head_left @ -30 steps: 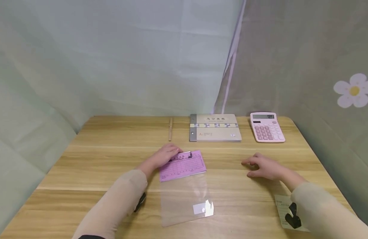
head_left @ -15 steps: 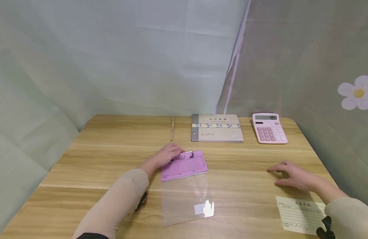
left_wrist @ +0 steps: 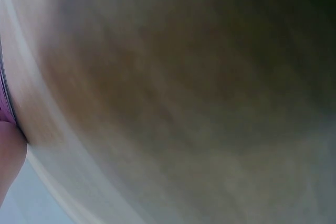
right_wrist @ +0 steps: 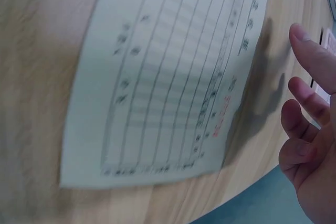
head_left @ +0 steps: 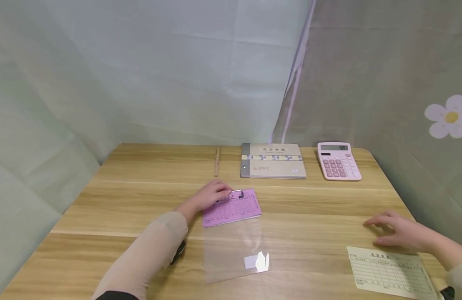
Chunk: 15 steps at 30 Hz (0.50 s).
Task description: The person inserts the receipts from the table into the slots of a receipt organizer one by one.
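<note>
A clear clipboard [head_left: 231, 248] lies on the wooden table, with a pad of pink printed forms [head_left: 234, 210] under its metal clip [head_left: 237, 194]. My left hand [head_left: 209, 196] grips the clipboard at its top left, by the clip; part of the clip is hidden beneath it. In the left wrist view only a piece of the left hand [left_wrist: 9, 156] shows, beside a sliver of pink. My right hand [head_left: 405, 232] hovers just beyond a pale green printed slip [head_left: 388, 273], fingers loosely bent and holding nothing. The right wrist view shows that slip flat beside the hand.
Along the back of the table [head_left: 141, 175] lie a pen [head_left: 217, 162], a banded ledger book [head_left: 274, 164] and a pink calculator [head_left: 337, 162]. Fabric curtains [head_left: 197, 83] hang behind and at both sides.
My right hand has moved right and toward me, uncovering the green slip that the sleeve partly hid. The left hand has stayed at the clip.
</note>
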{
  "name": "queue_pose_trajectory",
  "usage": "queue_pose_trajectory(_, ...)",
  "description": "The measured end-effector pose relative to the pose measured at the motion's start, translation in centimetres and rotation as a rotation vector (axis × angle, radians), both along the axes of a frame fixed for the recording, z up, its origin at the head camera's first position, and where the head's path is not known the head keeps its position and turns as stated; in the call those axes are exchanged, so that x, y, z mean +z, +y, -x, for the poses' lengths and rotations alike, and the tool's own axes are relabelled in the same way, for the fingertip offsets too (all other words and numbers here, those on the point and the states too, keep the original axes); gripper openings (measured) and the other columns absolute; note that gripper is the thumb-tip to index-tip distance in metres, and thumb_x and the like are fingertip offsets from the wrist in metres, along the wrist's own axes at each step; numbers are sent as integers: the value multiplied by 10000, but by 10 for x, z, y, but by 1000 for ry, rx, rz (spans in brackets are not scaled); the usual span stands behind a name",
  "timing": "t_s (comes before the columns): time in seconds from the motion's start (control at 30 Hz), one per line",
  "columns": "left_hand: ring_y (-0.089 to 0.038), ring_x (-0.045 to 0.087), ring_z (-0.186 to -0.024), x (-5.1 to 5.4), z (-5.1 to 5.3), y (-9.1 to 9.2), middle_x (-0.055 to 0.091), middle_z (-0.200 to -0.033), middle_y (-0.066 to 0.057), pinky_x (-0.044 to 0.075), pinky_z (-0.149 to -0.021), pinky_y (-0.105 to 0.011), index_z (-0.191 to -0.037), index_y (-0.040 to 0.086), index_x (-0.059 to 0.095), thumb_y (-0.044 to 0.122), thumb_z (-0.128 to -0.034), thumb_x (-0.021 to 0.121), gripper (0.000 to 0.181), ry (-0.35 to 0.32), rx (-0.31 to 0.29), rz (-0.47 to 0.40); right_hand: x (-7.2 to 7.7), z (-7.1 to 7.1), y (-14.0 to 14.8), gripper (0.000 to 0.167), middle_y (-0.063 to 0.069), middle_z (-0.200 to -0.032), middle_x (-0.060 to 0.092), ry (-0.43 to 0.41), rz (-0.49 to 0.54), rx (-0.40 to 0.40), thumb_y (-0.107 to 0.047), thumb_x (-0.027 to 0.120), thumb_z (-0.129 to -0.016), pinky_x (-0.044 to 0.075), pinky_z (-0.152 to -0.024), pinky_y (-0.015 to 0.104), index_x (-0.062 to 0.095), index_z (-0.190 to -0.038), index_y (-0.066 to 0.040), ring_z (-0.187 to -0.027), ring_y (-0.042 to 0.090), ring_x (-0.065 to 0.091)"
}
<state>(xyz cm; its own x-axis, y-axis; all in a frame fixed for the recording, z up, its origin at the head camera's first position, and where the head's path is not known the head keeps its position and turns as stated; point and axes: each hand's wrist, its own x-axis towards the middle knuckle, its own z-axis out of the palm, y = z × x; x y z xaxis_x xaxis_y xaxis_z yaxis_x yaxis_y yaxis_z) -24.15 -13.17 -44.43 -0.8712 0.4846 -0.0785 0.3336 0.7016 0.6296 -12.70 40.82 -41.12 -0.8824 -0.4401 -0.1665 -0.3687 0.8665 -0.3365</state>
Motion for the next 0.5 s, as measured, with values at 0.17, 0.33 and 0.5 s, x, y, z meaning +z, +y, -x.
queue_pose_trajectory(0.17,-252,485,-1106,1,0,0,541,-1158,-41,355,-970,-468,-1144,139,640,397,-963,463,362,-13,24,-20,0,-7,13,540,116,-1097,520,-96,28,-25,-416,737,-750,454,-757,519,611,-1177,-112,-975,292,525)
queue_pose_trajectory(0.33,-246,486,-1102,1,-1,1,539,-1151,-33,360,-965,-465,-1141,140,640,420,-962,457,380,-11,28,-13,-4,-14,24,590,128,-1116,505,-116,-7,-37,-438,727,-757,463,-734,363,585,-1209,-87,-966,146,502)
queue_pose_trajectory(0.5,-253,480,-1110,1,-1,2,535,-1159,-43,352,-975,-462,-1130,136,643,409,-962,463,368,-10,26,-15,-8,-25,38,581,120,-1078,486,-94,0,-46,-393,738,-763,441,-683,230,582,-1189,-30,-918,-20,471)
